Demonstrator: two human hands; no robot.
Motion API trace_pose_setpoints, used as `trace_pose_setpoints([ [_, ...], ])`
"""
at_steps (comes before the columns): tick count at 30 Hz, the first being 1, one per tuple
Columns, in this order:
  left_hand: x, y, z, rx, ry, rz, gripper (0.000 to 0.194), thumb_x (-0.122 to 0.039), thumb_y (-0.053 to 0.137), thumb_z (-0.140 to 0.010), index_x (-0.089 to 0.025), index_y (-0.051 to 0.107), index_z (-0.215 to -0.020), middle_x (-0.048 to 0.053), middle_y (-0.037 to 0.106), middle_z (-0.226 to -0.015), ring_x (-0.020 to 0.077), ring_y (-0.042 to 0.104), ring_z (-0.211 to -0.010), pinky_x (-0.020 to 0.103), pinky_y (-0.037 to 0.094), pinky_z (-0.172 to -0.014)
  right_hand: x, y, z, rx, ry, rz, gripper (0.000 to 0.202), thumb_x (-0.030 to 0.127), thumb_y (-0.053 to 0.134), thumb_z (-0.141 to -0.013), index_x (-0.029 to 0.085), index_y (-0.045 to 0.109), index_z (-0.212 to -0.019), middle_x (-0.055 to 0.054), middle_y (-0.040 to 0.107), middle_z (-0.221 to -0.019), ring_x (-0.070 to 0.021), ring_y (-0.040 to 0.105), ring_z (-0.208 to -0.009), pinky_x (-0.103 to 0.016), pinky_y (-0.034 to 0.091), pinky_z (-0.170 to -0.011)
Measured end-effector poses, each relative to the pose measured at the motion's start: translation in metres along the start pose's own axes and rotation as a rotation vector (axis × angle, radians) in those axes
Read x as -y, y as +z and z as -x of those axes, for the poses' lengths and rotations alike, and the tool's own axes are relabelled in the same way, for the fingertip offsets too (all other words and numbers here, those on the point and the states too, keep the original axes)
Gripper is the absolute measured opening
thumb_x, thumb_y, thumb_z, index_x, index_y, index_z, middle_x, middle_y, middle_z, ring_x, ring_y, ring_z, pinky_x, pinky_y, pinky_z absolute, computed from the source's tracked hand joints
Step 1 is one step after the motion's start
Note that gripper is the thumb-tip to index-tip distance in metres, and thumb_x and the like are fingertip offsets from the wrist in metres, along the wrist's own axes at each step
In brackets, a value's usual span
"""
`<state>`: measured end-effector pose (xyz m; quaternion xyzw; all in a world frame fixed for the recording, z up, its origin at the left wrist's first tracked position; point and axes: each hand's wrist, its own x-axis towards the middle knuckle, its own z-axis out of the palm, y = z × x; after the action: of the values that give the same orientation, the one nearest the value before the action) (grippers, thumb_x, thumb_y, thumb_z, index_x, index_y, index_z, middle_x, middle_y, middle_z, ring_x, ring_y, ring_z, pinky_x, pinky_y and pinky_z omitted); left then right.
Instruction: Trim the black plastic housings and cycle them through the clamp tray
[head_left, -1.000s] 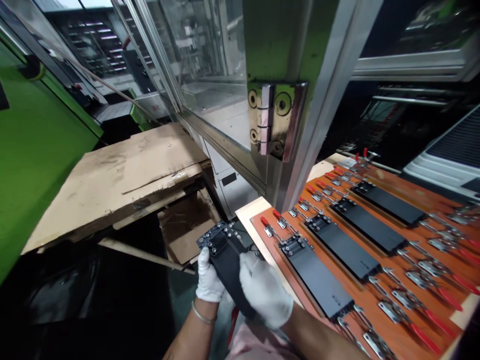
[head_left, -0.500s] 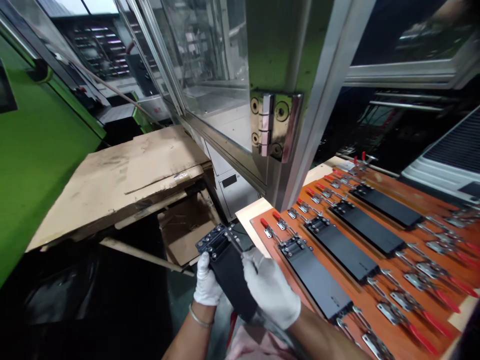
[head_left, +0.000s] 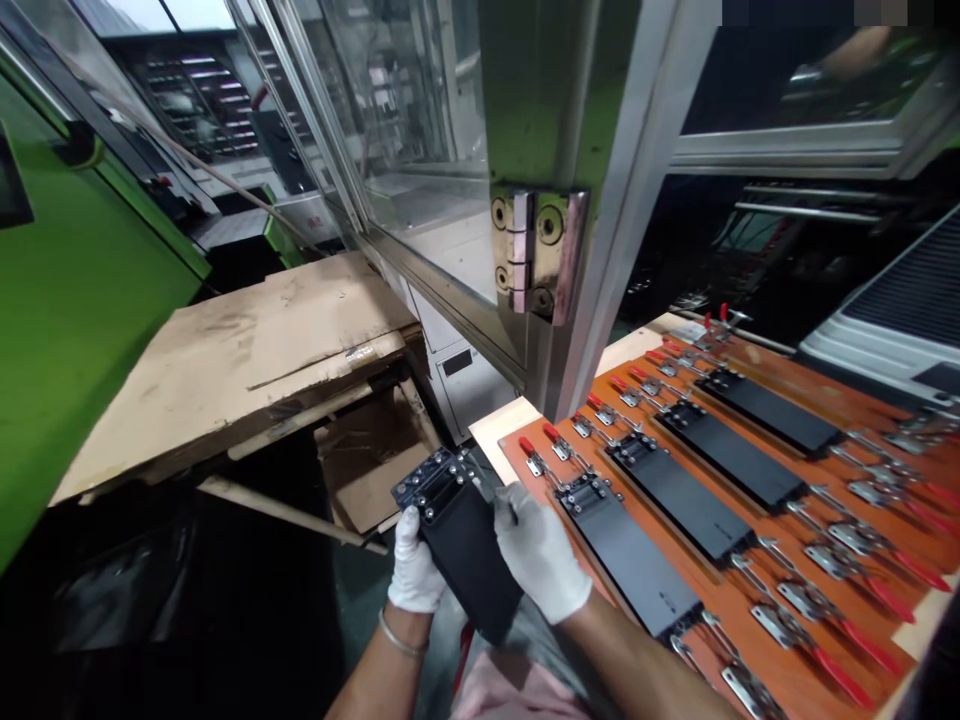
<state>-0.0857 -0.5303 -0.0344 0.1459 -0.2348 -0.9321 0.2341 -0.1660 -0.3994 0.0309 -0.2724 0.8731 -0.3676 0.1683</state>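
Observation:
My gloved left hand (head_left: 414,565) grips a long black rectangular plate (head_left: 469,560) by its left edge, tilted in front of my body. At the plate's far end is a block (head_left: 431,483) with slots and shiny screws or pins. My gloved right hand (head_left: 536,550) is closed beside the plate's right edge. Between its thumb and forefinger is a slim greyish tool (head_left: 484,489), its tip towards the block. The tool is blurred, and I cannot make out its exact kind.
Right of me, an orange fixture board (head_left: 731,610) carries several similar black plates (head_left: 630,555) between red-handled toggle clamps (head_left: 780,625). A metal-framed door with a hinge (head_left: 536,255) juts overhead. Cardboard (head_left: 315,310) covers a stand at left, beside a green machine panel (head_left: 75,330).
My right hand has shifted slightly right, away from the plate's edge, and the slim tool has drawn back from the block. My left hand keeps the plate in about the same place.

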Motion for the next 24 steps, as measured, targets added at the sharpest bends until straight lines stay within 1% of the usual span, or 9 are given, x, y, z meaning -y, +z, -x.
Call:
trace_pose_setpoints([
  [3, 0.003, -0.003, 0.0, -0.061, 0.026, -0.042, 0.033, -0.044, 0.075, -0.072, -0.023, 0.08, -0.096, 0.004, 0.078, -0.099, 0.0281, 0.074, -0.094, 0.042, 0.046, -0.109, 0.007, -0.004, 0.002, 0.037, -0.04, -0.063, 0.027, 0.021, 0.039, -0.098, 0.02, 0.067, -0.097, -0.007, 0.075, -0.089, -0.0198, 0.071, -0.087, -0.024, 0.044, -0.068],
  [5, 0.005, -0.006, 0.0, -0.081, 0.047, -0.07, 0.029, -0.044, 0.075, -0.073, -0.024, 0.081, -0.093, 0.004, 0.08, -0.094, 0.0306, 0.072, -0.101, 0.046, 0.043, -0.111, 0.012, -0.005, 0.002, 0.06, -0.075, -0.041, 0.027, 0.023, 0.041, -0.099, 0.022, 0.067, -0.097, -0.005, 0.074, -0.085, -0.0195, 0.071, -0.082, -0.024, 0.043, -0.066],
  [8, 0.007, -0.011, 0.002, -0.075, 0.059, -0.099, 0.03, -0.045, 0.073, -0.075, -0.024, 0.079, -0.096, 0.005, 0.08, -0.096, 0.0326, 0.068, -0.111, 0.049, 0.041, -0.112, 0.012, -0.006, -0.004, -0.025, 0.048, 0.006, 0.027, 0.025, 0.041, -0.098, 0.021, 0.067, -0.092, -0.006, 0.072, -0.076, -0.0193, 0.07, -0.072, -0.025, 0.041, -0.059],
  [10, 0.007, -0.013, 0.003, -0.088, 0.066, -0.116, 0.032, -0.046, 0.072, -0.076, -0.025, 0.079, -0.099, 0.005, 0.079, -0.099, 0.0328, 0.068, -0.111, 0.05, 0.042, -0.111, 0.009, -0.007, -0.007, -0.075, 0.108, -0.007, 0.028, 0.023, 0.04, -0.098, 0.02, 0.066, -0.089, -0.006, 0.072, -0.075, -0.0187, 0.069, -0.072, -0.024, 0.041, -0.059],
  [13, 0.007, -0.009, 0.003, -0.123, 0.095, -0.147, 0.031, -0.046, 0.075, -0.072, -0.025, 0.079, -0.093, 0.005, 0.08, -0.094, 0.0333, 0.067, -0.112, 0.05, 0.044, -0.11, 0.011, -0.005, -0.002, -0.015, -0.012, -0.019, 0.027, 0.024, 0.04, -0.098, 0.021, 0.066, -0.092, -0.006, 0.073, -0.081, -0.0189, 0.071, -0.078, -0.024, 0.042, -0.063],
  [16, 0.009, 0.001, 0.0, -0.161, 0.142, -0.165, 0.03, -0.045, 0.08, -0.066, -0.023, 0.078, -0.087, 0.005, 0.08, -0.092, 0.0334, 0.065, -0.115, 0.048, 0.044, -0.11, 0.017, -0.001, 0.005, 0.051, -0.142, 0.082, 0.026, 0.025, 0.041, -0.098, 0.021, 0.066, -0.096, -0.006, 0.074, -0.079, -0.0216, 0.071, -0.077, -0.026, 0.04, -0.062],
  [18, 0.01, 0.005, -0.003, -0.177, 0.108, -0.148, 0.03, -0.044, 0.081, -0.064, -0.022, 0.078, -0.085, 0.005, 0.08, -0.09, 0.0331, 0.065, -0.116, 0.046, 0.043, -0.111, 0.021, 0.0, 0.004, 0.04, -0.127, 0.13, 0.026, 0.024, 0.04, -0.099, 0.021, 0.066, -0.097, -0.007, 0.074, -0.08, -0.0228, 0.072, -0.078, -0.027, 0.039, -0.062],
  [21, 0.011, 0.007, -0.004, -0.174, 0.013, -0.102, 0.03, -0.045, 0.08, -0.064, -0.023, 0.08, -0.085, 0.004, 0.08, -0.087, 0.033, 0.066, -0.113, 0.046, 0.043, -0.112, 0.024, -0.002, -0.001, 0.008, -0.04, 0.072, 0.028, 0.024, 0.037, -0.101, 0.021, 0.065, -0.1, -0.007, 0.075, -0.089, -0.0219, 0.072, -0.085, -0.026, 0.041, -0.065],
  [24, 0.011, 0.007, -0.004, -0.182, 0.049, -0.094, 0.027, -0.042, 0.082, -0.063, -0.024, 0.08, -0.083, 0.003, 0.08, -0.085, 0.0323, 0.068, -0.112, 0.045, 0.042, -0.112, 0.024, -0.004, -0.003, 0.053, -0.069, 0.048, 0.027, 0.023, 0.038, -0.101, 0.02, 0.064, -0.097, -0.006, 0.075, -0.09, -0.0206, 0.071, -0.087, -0.025, 0.041, -0.067],
])
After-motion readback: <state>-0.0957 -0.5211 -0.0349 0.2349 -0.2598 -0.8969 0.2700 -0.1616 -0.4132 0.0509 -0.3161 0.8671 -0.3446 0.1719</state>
